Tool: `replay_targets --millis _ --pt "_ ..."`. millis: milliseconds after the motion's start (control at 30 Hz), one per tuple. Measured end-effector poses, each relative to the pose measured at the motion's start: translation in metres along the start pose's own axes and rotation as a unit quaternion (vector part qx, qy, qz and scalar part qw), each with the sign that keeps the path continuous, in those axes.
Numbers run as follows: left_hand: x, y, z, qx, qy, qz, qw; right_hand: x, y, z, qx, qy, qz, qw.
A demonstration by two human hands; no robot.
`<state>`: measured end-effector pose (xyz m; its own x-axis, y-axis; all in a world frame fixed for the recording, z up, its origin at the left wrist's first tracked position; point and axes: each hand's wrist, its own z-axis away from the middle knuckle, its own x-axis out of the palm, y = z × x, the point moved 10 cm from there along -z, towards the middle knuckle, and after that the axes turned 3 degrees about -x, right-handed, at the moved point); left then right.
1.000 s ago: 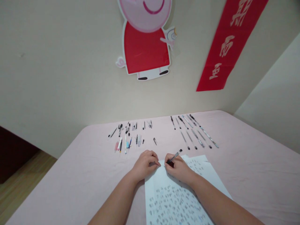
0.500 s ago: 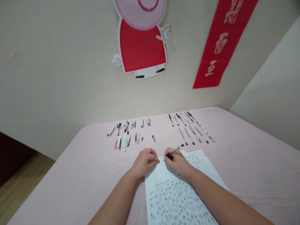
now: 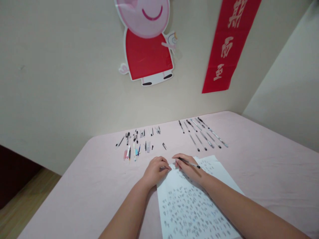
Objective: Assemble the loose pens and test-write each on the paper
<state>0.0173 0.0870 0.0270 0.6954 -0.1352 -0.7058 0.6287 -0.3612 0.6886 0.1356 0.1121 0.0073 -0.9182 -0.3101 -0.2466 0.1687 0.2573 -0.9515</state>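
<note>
Along the left half of the table's far edge, loose pen parts (image 3: 137,136) lie in two rough rows on the table (image 3: 84,202). My left hand (image 3: 157,169) rests by the far left corner of the paper (image 3: 193,205), fingers drawn together; I cannot tell whether they pinch anything. Between it and the far edge, a cap (image 3: 164,146) lies alone. My right hand (image 3: 188,170) rests over the paper's far part, its grip closed around a slim pen (image 3: 190,163), which slopes across the hand, dark end toward my wrist. I cannot tell whether the tip touches the paper. I judge the pen light and stiff, its smooth barrel a little slippery, best held low near the tip. Further right, whole pens (image 3: 207,140) lie slantwise in two rows near the far edge.
</note>
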Motion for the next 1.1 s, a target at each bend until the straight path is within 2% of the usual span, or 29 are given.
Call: replay_targets --millis 133,200,300,400,667,800,933,1033,1100 --pt "0.0 0.0 0.001 -0.006 0.002 -0.002 1.0 0.002 0.006 -0.011 0.002 -0.028 -0.047 0.998" --pt "0.0 0.0 0.002 -0.006 0.003 -0.001 1.0 0.007 0.009 -0.022 0.003 -0.064 -0.048 0.997" --pt "0.0 0.001 0.003 0.004 0.006 0.012 1.0 -0.002 0.007 -0.044 -0.022 -0.026 0.053 0.998" --pt "-0.004 -0.003 0.003 -0.006 0.03 0.024 0.999 -0.007 0.006 -0.064 -0.02 0.02 0.206 0.978" --pt "-0.029 -0.021 0.004 -0.061 0.16 0.053 0.984 0.008 0.002 -0.1 -0.013 0.066 0.284 0.956" --pt "-0.037 -0.035 0.007 -0.103 0.21 0.08 0.969 0.016 0.0 -0.102 -0.026 0.053 0.295 0.954" --pt "-0.041 -0.047 0.01 -0.12 0.25 0.108 0.955 0.021 -0.008 -0.093 -0.046 0.025 0.283 0.958" --pt "-0.048 -0.058 0.017 -0.144 0.304 0.164 0.927 0.034 -0.026 -0.077 -0.103 -0.022 0.244 0.964" --pt "-0.046 -0.065 0.019 -0.171 0.312 0.231 0.906 0.04 -0.039 -0.066 -0.133 -0.042 0.208 0.968"
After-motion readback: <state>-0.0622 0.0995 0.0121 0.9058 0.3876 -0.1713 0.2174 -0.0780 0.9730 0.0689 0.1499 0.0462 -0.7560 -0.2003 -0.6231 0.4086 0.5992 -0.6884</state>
